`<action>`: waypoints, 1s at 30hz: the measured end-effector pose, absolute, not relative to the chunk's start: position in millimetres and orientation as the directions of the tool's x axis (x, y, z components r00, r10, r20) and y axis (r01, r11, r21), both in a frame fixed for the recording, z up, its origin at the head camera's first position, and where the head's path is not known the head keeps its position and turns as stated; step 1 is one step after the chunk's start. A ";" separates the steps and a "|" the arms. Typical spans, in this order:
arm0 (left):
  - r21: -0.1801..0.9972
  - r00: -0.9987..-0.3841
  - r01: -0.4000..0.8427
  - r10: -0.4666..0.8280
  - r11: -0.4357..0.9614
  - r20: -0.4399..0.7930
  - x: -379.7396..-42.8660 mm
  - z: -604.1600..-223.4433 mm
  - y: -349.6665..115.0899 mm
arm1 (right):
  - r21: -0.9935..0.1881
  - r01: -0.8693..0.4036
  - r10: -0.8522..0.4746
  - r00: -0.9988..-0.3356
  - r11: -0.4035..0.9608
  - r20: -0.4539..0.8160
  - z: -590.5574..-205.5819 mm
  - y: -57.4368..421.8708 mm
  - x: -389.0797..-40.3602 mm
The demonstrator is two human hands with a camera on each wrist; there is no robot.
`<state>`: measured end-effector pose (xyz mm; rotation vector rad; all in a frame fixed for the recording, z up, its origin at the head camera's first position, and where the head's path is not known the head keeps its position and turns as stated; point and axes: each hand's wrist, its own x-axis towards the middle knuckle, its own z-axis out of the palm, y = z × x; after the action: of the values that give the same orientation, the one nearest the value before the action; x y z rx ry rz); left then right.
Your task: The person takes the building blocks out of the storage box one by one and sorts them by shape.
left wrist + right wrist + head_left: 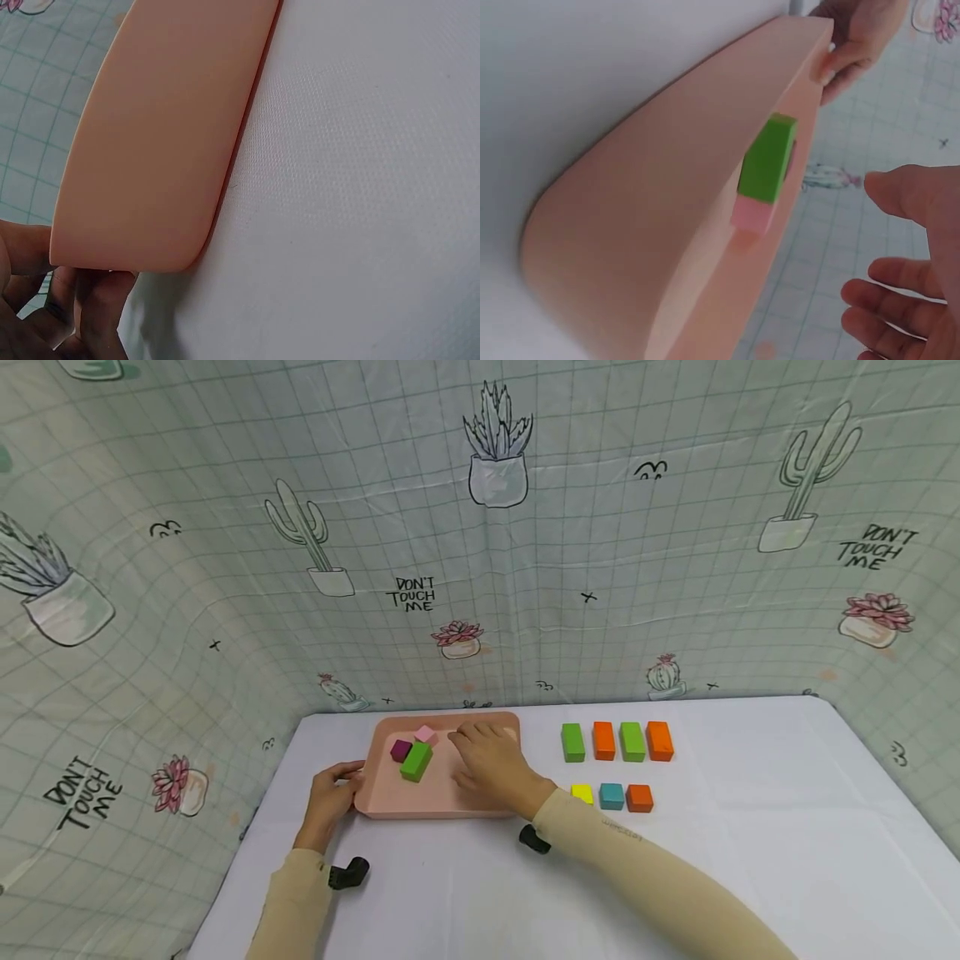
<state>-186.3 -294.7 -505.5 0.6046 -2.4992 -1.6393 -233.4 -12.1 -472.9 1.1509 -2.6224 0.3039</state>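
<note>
A shallow pink tray (442,806) lies at the left of the table. At its left end my left hand (330,793) holds the edge, its thumb over the rim and its other fingers against the outer wall (157,150). Over the right half of the tray hovers my right hand (491,764), its fingers apart and nothing between them. Inside the tray, a green rectangular block (416,762) leans toward a purple cube (401,751) and a pink block (426,735). The right wrist view shows the green block (769,159) beyond the near wall.
Right of the tray stands a back row of green and orange blocks, with a green block (573,742) at its left end. In front of them sit a yellow cube (582,793), a blue cube (611,797) and an orange cube (640,798). A printed curtain (525,552) hangs behind the white table.
</note>
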 end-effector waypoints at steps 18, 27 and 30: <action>0.886 -0.911 -0.300 -0.382 0.353 -0.156 -186.8 -507.1 -295.6 | -0.022 -0.756 -0.739 -0.645 0.654 0.197 -466.6 -55.2 -256.9; 0.890 -0.912 -0.291 -0.383 0.351 -0.147 -187.3 -506.8 -295.2 | 0.067 -0.751 -0.752 -0.647 0.657 0.128 -470.7 -75.0 -263.8; 0.891 -0.912 -0.288 -0.383 0.352 -0.143 -187.2 -507.5 -295.5 | 0.103 -0.749 -0.756 -0.646 0.654 0.103 -473.4 -80.6 -264.9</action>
<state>-187.2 -295.5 -507.5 0.6243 -2.5076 -1.6233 -264.9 -80.6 -473.4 1.2494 -2.7310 -0.0768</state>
